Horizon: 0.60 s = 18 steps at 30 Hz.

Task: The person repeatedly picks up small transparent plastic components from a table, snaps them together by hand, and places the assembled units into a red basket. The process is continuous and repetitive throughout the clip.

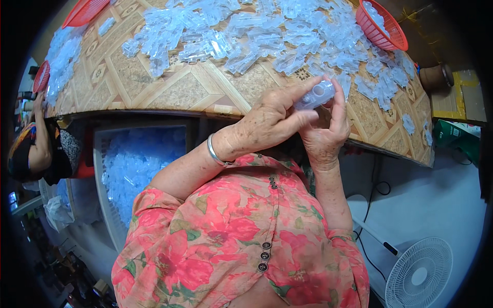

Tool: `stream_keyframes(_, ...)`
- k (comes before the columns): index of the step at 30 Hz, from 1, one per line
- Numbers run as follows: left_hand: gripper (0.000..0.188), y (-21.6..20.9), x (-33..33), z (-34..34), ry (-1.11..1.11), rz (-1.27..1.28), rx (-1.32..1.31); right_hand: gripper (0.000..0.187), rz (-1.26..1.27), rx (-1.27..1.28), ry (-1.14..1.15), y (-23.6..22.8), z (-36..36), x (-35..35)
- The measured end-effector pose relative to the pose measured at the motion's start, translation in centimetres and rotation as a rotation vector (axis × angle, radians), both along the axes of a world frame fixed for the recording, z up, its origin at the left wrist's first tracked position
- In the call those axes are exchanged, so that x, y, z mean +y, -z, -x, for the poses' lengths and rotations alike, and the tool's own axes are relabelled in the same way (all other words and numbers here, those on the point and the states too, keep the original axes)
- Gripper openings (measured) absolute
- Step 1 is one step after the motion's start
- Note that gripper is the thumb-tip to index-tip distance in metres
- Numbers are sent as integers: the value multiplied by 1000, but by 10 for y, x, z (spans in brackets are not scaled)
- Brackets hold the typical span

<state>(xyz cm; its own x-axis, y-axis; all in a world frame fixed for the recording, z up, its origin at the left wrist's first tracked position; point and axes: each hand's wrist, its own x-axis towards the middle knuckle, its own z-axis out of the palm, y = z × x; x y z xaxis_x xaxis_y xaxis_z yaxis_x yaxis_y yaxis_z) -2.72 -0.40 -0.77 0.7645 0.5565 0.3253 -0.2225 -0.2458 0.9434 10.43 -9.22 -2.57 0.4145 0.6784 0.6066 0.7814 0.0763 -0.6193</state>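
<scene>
Both my hands are closed around one clear plastic part (309, 98) with a round ring-shaped opening, held just above the table's near edge. My left hand (267, 120) grips it from the left, thumb stretched along its near side. On the other side, the fingers of my right hand (327, 136) pinch it near its upper end; some of those fingertips are hidden behind it. Beyond my hands, a wide heap of similar clear plastic parts (251, 33) spreads over the patterned tabletop (136, 77).
Red baskets stand at the right (402, 43) and far left (84, 13) of the table. Below it is a white crate (105, 205) full of translucent pieces. A person (38, 149) sits at the left. A white fan (418, 277) and taped cardboard box (465, 97) are at right.
</scene>
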Motion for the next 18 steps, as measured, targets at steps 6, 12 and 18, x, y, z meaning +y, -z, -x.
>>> stream_keyframes(6, 48, 0, 15, 7, -83, -217, 152, 76, 109, -97, -156, -17, -10, -6)
stream_keyframes(12, 45, 0, 28, 8, -33, -513, 151, 43, 181, -188, -235, -24, -29, -8)
stream_keyframes(18, 37, 2, 32, 4, -199, -672, 184, 34, 192, -172, -228, -14, -33, -2)
